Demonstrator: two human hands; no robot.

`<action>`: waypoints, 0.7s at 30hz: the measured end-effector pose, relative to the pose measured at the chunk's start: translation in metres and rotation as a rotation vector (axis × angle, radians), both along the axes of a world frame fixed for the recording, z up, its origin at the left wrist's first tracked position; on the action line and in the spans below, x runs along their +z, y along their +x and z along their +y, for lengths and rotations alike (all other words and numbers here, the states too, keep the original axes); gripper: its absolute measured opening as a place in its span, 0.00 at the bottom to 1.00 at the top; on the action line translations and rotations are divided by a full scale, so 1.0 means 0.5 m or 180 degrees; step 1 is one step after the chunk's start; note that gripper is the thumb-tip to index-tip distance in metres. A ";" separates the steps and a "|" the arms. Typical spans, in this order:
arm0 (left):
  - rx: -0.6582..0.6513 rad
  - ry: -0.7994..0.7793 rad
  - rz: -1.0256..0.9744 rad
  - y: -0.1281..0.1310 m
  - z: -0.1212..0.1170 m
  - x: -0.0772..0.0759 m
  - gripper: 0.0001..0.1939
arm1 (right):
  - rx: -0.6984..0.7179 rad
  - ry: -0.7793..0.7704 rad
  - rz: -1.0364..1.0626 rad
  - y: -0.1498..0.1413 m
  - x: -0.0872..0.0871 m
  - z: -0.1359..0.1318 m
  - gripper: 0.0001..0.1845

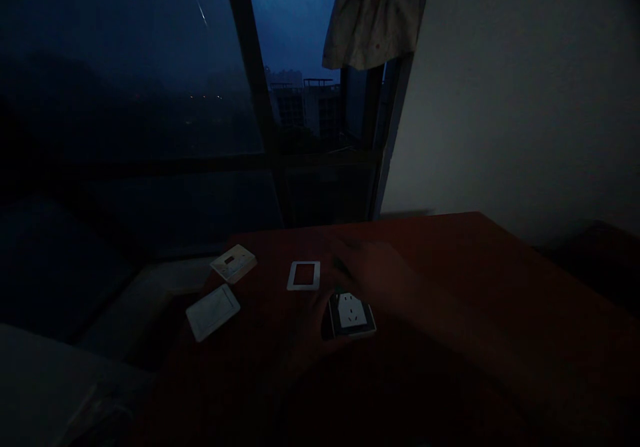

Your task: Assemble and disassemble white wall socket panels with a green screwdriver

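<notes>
A wall socket [352, 311] with a white face and a dark surround lies on the reddish-brown table. My left hand [313, 330] grips it from the left, thumb and fingers at its edges. Over its far edge hovers my right hand [373, 270], fingers pointing left and smeared by motion. Whether that hand holds anything cannot be made out. Just left of it lies a white square frame [297, 285] with an open middle.
Toward the table's left edge are a pale box-like plate [234, 260] with a small dark opening and a flat white cover plate [213, 312]. A window [175, 100] stands behind the table [440, 233], with a hanging cloth [373, 20] above. A pale wall [515, 100] rises at right. The room is very dark.
</notes>
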State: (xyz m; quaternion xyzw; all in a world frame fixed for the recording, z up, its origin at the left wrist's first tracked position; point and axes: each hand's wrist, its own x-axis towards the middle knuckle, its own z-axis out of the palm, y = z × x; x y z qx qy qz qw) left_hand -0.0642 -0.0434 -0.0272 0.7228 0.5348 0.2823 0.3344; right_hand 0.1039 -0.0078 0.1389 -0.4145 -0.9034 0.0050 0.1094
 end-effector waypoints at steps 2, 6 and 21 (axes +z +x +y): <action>-0.0021 0.0042 -0.0009 -0.001 0.001 -0.001 0.44 | -0.0185 0.0028 -0.0040 -0.005 -0.004 -0.002 0.18; -0.0064 0.0110 -0.0003 -0.004 0.004 0.000 0.44 | 0.0249 -0.0163 0.0329 -0.002 -0.002 -0.010 0.15; -0.0093 0.0051 -0.0021 0.003 -0.003 0.019 0.42 | 0.0503 -0.0187 0.0395 0.001 -0.001 -0.007 0.14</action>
